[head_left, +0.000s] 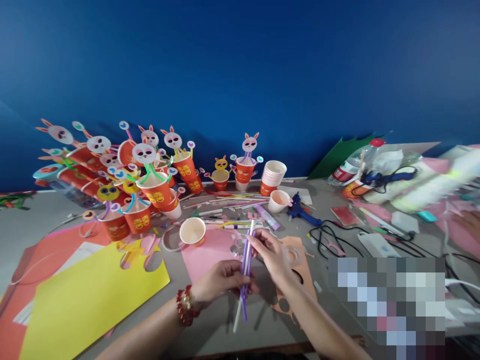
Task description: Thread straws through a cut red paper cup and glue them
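My left hand (228, 280), with a red bead bracelet (184, 306) at its wrist, grips a small bundle of thin purple and white drinking straws (245, 260) near the lower part. Higher up, my right hand (267, 250) pinches the same bundle between thumb and fingers. The straws stand nearly upright above the table, a white one reaching lowest. Beneath and beside them lie pink paper (202, 255) and an orange sheet with round holes (303, 260), which bears a tape roll (292, 254). A paper cup (192, 232) stands left of the straws.
Red cups with paper rabbit figures (153, 185) crowd the left. Yellow paper (93, 295) lies in front of them. Further back are stacked cups (273, 175) and a blue glue gun (302, 212). Black cables (330, 235), a power strip (377, 247) and a bottle (350, 165) are at right.
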The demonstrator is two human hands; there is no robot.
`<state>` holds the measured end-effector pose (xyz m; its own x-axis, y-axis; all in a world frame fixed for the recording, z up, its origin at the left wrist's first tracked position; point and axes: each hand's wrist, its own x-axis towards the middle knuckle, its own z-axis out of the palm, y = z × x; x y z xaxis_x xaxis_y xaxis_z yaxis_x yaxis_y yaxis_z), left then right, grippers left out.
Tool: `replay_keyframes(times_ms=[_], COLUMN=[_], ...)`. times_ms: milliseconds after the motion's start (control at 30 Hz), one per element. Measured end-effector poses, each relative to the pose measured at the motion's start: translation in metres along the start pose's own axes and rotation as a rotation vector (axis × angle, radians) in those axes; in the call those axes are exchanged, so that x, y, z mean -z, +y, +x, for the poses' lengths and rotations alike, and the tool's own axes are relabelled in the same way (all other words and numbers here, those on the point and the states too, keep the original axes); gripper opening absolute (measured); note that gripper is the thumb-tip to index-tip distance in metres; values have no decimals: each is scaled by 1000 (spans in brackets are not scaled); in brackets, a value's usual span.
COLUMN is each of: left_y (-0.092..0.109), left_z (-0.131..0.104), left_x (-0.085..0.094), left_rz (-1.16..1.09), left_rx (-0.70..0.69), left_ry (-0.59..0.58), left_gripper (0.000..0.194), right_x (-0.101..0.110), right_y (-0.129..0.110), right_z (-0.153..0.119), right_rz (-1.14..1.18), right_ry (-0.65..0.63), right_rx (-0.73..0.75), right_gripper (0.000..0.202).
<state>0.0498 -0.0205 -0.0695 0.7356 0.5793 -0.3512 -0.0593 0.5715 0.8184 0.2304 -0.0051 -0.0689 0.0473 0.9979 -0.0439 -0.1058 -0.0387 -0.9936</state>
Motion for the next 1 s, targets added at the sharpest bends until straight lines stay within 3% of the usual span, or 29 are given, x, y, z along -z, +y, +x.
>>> replay_keyframes(times_ms=[267, 500, 633, 833, 1000], left_y=[2, 0, -2, 1, 8], left_z=[0, -1, 1, 0, -4], left_x=[3, 2, 7, 13, 12], left_rz=[82, 86, 51, -24, -60], left_rx=[32, 1, -49, -88, -79], left_ry=[-69, -77, -12, 110, 139], left_gripper=[40, 38, 39, 37, 38], right_x=[-1, -3, 24, 85, 103], right_y=[3, -6, -13, -2, 5], right_z=[-1, -6, -19, -61, -86], right_rz=[-20, -203, -398, -967, -1213], right_ry=[-53, -41, -79, -19, -88], right_rx=[-16, 33, 78, 93, 183], right_gripper=[31, 35, 33, 19, 15])
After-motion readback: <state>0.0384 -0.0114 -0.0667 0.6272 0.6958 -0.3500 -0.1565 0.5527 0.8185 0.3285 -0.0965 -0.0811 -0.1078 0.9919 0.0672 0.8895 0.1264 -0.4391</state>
